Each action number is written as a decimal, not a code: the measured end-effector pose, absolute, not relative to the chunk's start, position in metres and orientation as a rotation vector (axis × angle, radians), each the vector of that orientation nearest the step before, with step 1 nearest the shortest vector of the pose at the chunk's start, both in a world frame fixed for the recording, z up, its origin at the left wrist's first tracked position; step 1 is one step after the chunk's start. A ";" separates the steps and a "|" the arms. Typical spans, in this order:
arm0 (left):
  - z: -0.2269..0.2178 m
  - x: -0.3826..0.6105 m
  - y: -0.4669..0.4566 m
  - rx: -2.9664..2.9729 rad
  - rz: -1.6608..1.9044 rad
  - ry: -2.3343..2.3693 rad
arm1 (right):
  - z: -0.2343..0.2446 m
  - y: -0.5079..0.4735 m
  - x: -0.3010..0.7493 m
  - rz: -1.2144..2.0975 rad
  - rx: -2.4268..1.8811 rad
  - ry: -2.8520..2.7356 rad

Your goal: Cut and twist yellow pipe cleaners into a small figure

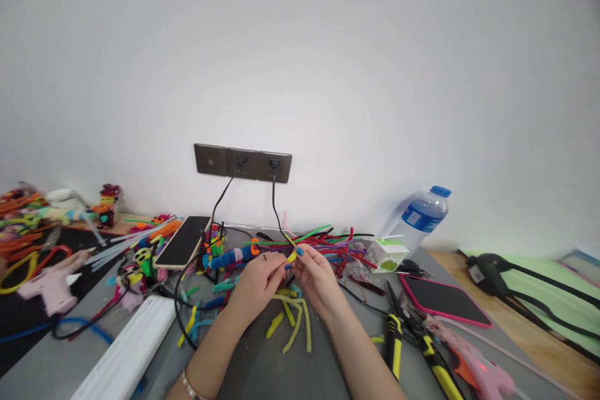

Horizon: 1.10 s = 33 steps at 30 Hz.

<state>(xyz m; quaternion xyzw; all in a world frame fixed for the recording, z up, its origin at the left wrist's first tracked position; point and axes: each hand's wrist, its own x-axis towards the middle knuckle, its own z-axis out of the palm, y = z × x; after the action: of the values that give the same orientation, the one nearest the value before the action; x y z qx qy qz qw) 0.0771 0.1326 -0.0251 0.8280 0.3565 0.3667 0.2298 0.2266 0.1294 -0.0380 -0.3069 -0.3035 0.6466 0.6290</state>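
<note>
Our grip is pinched closed on both sides: the fingertips of our left hand [262, 278] and right hand [317, 272] meet around a small yellow piece [291, 257], held up over the middle of the table [262, 369]. Around it, from large to small, we have a water bottle [424, 217] against the wall, pliers [394, 336] lying spread beside our right forearm, and a pink glue gun [482, 370] beyond them with a red light showing. A heap of red pipe cleaners [344, 249] lies behind our hands, and the colourful figure [143, 257] on the left looks finished to us. The yellow piece, we judge, is partway through being shaped; our fingers hide too much for us to tell whether its parts are joined. Below our hands, several yellow strips [308, 328] lie loose, and the short yellow offcut [274, 325] beside them seems unused so far.
</note>
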 end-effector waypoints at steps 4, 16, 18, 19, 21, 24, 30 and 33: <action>-0.025 0.076 0.132 2.300 1.064 0.927 | -0.037 0.128 0.225 1.543 -0.665 -0.645; -0.032 0.079 0.143 1.658 1.397 1.009 | -0.037 0.129 0.225 1.428 -0.759 -0.763; -0.032 0.080 0.145 1.516 1.407 0.942 | -0.038 0.129 0.225 1.434 -0.775 -0.800; -0.031 0.081 0.145 1.466 1.404 0.912 | -0.038 0.129 0.225 1.440 -0.777 -0.814; -0.030 0.081 0.145 1.398 1.376 0.868 | -0.039 0.129 0.225 1.451 -0.776 -0.833; -0.030 0.081 0.146 1.309 1.341 0.857 | -0.039 0.129 0.225 1.466 -0.775 -0.850; -0.031 0.082 0.145 1.184 1.297 0.769 | -0.039 0.128 0.224 1.506 -0.768 -0.882; -0.029 0.083 0.143 1.141 1.264 0.713 | -0.036 0.125 0.223 1.543 -0.743 -0.902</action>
<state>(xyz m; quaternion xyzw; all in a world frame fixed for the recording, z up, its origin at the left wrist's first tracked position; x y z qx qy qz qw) 0.0827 0.1435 -0.0294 0.4927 0.3079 0.5461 0.6035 0.2229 0.1255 -0.0361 -0.3161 -0.3840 0.6567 0.5669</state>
